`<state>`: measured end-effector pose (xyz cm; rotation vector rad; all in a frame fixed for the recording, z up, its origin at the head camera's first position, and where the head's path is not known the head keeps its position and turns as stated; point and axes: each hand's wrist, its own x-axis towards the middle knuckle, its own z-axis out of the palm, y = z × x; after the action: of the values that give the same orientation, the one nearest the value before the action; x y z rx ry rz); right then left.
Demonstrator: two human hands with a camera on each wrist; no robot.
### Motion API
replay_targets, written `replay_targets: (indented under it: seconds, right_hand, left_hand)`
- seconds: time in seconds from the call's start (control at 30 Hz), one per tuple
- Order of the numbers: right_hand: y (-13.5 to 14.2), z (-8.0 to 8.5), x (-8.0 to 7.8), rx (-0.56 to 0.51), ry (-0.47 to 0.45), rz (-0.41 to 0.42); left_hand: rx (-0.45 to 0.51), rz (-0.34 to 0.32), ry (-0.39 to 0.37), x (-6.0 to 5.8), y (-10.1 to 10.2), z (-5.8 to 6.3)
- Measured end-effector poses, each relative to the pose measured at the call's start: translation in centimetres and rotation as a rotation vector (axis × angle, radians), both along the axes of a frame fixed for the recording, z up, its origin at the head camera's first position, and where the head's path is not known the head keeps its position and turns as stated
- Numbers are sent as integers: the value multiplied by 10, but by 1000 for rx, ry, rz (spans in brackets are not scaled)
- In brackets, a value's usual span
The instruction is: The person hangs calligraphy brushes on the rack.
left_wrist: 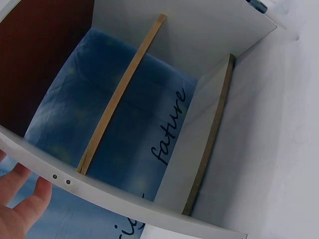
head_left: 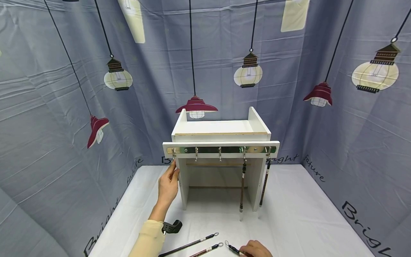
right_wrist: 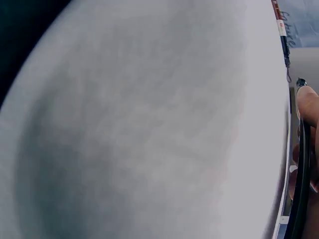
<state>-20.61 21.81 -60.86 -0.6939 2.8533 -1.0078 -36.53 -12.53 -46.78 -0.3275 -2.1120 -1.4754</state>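
Note:
A white wooden shelf unit [head_left: 183, 182] stands on the table, with a hook rail [head_left: 208, 150] across its front. My left hand [head_left: 168, 187] touches the unit's left side below the rail's end, its fingers pointing up. The left wrist view shows those fingertips [left_wrist: 42, 191] against the side panel [left_wrist: 114, 188]. Two writing brushes hang from the rail's right hooks, one dark brown [head_left: 242, 185] and one darker [head_left: 265, 184]. Low in the head view, my right hand [head_left: 257, 248] pinches a black brush [head_left: 233, 249] near its wire loop; the right wrist view shows the thumb [right_wrist: 309, 104] on it.
Two more brushes, one black [head_left: 189, 245] and one reddish brown [head_left: 205, 251], lie on the white table [head_left: 298, 214] with their loops toward the right hand. Three hooks on the left and middle of the rail carry nothing. A lamp-print curtain [head_left: 218, 53] surrounds the table.

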Motion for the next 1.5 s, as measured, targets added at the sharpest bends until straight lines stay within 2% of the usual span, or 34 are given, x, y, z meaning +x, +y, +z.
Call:
replay_targets:
  seconds: [0.2,0.47,0.7,0.8,1.03,1.23,1.5]
  right_hand:
    - [-5,9,-1,-6,88,-52]
    - [-15,19,-5,-76,109,-170]
    - [-19,15,-9,-200,406,-137]
    - [-23,19,-11,-215,465,-130]
    - [-32,30,-16,-252,524,-186]
    - [-39,43,-25,-326,653,-193]
    - [-49,61,-30,-406,655,-237]
  left_hand:
    - [6,-1,-7,0,0,1]
    - [9,-11,-25,1,0,1]
    - [12,-7,-20,1,0,1]
    - [15,-6,-18,0,0,1]
    - [13,-2,-21,0,0,1]
    - [9,-2,-23,0,0,1]
    - [14,-7,-24,1,-1,1]
